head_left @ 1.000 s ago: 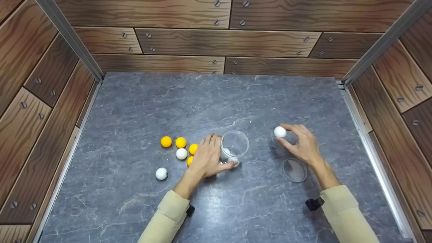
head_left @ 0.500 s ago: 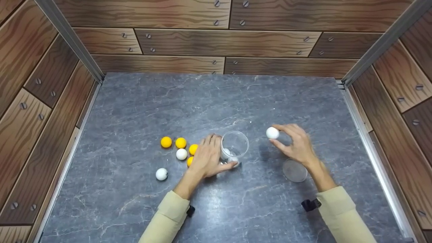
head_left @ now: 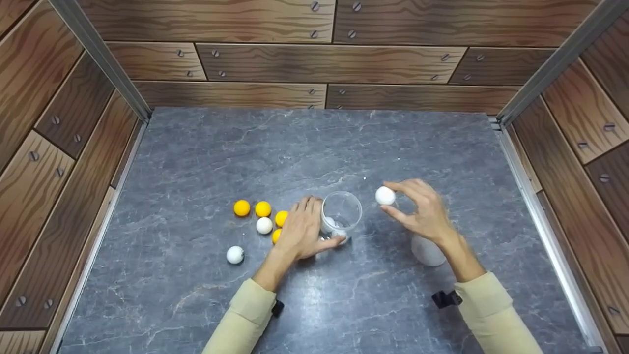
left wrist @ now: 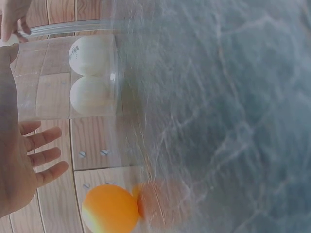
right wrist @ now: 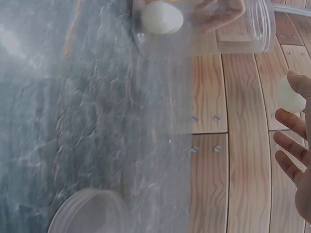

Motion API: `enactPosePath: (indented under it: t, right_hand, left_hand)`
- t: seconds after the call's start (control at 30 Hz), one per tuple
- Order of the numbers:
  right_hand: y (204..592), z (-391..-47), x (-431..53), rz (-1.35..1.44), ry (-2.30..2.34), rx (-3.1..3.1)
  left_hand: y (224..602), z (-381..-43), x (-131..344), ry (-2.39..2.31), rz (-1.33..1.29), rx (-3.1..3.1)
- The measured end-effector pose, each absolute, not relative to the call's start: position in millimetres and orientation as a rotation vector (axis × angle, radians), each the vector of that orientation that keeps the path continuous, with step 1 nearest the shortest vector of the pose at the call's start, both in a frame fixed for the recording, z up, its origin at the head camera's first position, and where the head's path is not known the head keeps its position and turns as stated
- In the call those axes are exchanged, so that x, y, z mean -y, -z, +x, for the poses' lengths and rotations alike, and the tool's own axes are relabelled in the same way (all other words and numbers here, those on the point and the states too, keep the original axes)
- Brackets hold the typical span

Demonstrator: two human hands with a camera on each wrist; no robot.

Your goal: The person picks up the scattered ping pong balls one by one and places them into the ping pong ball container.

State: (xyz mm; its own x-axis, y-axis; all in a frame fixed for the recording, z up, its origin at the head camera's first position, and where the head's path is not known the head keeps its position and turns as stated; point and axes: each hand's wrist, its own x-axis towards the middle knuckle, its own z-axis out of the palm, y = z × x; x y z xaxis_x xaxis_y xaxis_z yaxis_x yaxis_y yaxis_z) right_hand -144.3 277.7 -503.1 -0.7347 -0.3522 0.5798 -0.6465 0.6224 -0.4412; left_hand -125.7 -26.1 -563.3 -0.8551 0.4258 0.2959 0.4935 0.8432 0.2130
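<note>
While the left hand [head_left: 302,230] touched the clear jar [head_left: 348,214] with its fingers straight, the right hand [head_left: 423,210], to the jar's right, pinched a white ball [head_left: 385,195]

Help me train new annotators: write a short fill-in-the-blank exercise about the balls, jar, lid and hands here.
1. The ball pinched by the right hand is ____ in colour.
2. In the head view, the number of orange balls visible on the table is ____.
3. From the person's side, the lid lies to the ____ of the jar.
4. Beside the left hand, the jar stands with its open mouth facing ____.

Missing words: white; four; right; up.
</note>
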Motion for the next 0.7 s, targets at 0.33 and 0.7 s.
enactPosePath:
  t: [0.33, 0.7]
  right_hand:
    - [494, -147, -260, 0.858, -0.931, 2.317]
    - [483, -149, -244, 0.934, -0.822, 2.347]
  left_hand:
    - [563, -126, 26, 0.423, -0.709, 2.801]
    - [562, -126, 27, 0.394, -0.718, 2.814]
